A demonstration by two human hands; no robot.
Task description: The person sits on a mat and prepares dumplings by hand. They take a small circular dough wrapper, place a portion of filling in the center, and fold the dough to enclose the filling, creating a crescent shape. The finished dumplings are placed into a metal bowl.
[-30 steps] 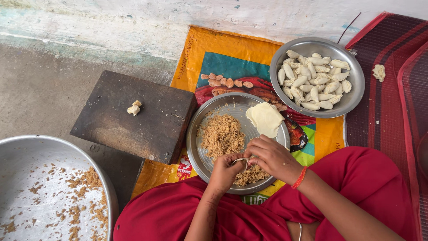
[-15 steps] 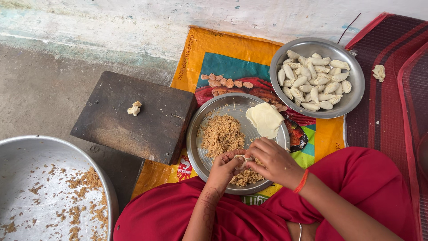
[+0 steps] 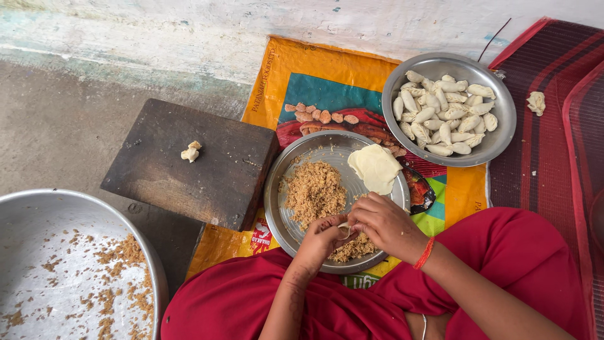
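Observation:
Both hands meet over the near rim of a steel plate point(image 3: 280, 208). My left hand point(image 3: 318, 242) and my right hand point(image 3: 387, 223) pinch a small pale piece of dough point(image 3: 345, 228) between their fingertips. On the plate lie a heap of brown crumbly filling point(image 3: 313, 191), a smaller heap under my hands point(image 3: 352, 249), and flat rolled dough rounds point(image 3: 375, 167). A second steel plate point(image 3: 500, 135) at the upper right holds several shaped white dumplings point(image 3: 440, 116).
A dark wooden board point(image 3: 207, 170) with a small dough scrap point(image 3: 190, 151) lies to the left. A large steel basin point(image 3: 38, 220) with filling crumbs sits at the lower left. An orange printed sack point(image 3: 314, 82) lies under the plates; a red mat point(image 3: 553, 157) with a dough lump point(image 3: 536, 102) is right.
My hands have closed in on each other over the plate's near edge and work the small dough piece; nothing else has moved.

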